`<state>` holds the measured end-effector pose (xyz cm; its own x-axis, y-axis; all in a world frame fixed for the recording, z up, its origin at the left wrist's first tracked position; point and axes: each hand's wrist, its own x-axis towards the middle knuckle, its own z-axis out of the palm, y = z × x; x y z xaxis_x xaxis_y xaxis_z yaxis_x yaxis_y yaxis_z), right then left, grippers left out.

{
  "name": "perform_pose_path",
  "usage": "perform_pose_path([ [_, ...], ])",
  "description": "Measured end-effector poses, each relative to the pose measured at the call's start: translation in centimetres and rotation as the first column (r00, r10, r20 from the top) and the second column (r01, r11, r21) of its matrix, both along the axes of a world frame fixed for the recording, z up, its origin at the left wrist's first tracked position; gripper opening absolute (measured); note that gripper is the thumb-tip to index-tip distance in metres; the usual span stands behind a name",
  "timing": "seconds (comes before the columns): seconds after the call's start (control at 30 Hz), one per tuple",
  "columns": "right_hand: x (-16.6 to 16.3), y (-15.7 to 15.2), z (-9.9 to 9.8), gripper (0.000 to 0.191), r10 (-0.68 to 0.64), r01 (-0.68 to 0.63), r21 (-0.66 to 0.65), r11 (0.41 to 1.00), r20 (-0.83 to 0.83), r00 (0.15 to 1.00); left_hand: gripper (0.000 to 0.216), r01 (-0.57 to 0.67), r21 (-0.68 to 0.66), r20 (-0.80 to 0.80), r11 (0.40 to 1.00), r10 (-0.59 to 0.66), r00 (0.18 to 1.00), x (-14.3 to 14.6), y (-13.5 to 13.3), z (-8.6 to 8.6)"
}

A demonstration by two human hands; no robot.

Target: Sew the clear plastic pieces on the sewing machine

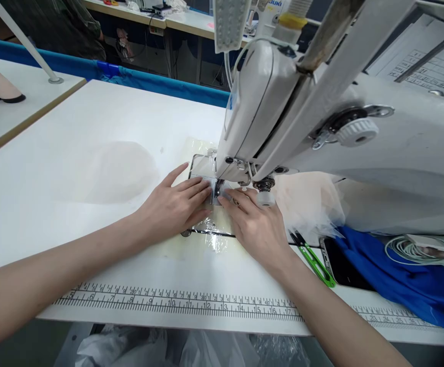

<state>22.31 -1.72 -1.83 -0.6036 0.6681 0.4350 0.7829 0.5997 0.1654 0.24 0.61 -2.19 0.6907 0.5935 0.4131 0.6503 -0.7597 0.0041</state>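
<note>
While the presser foot (pixel 218 188) is flanked, seemingly for control, by the flat, ungripping left hand (pixel 176 206) and right hand (pixel 259 224), whose grip cannot be told, sheer fabric (pixel 306 199) is gathered beneath the sewing machine's arm (pixel 382 148), green snips (pixel 316 264) within reach.

Nearer me than my left hand (pixel 183 206), the ruler scale (pixel 206 305) printed on the white table (pixel 149 272) reads 6 to 17. Beyond my right hand (pixel 258 224), a background machine (pixel 270 12) bears "JUKI"; the chart sheet (pixel 436 58) is illegible.
</note>
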Motion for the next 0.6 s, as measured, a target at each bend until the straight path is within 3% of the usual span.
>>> perform_pose_path([
  [0.33,-0.1,-0.5,0.6,0.035,0.021,-0.019,0.012,1.000,-0.100,0.995,0.039,-0.070,0.020,0.000,0.997,0.070,0.998,-0.1,-0.4,0.5],
  [0.43,-0.2,-0.7,0.9,0.040,0.014,-0.013,0.009,1.000,-0.163,0.987,0.029,0.123,0.020,0.019,0.992,-0.123,0.992,0.4,-2.3,1.2],
  [0.53,-0.3,-1.1,1.1,0.042,0.059,-0.082,-0.075,0.994,-0.270,0.961,0.023,0.463,0.000,0.032,0.886,-0.463,0.886,0.8,-4.1,2.2],
  [0.6,-0.4,-1.2,1.2,0.041,0.080,-0.133,-0.138,0.982,-0.335,0.939,0.025,0.498,0.050,0.083,0.866,-0.501,0.862,0.8,-4.4,2.6],
])
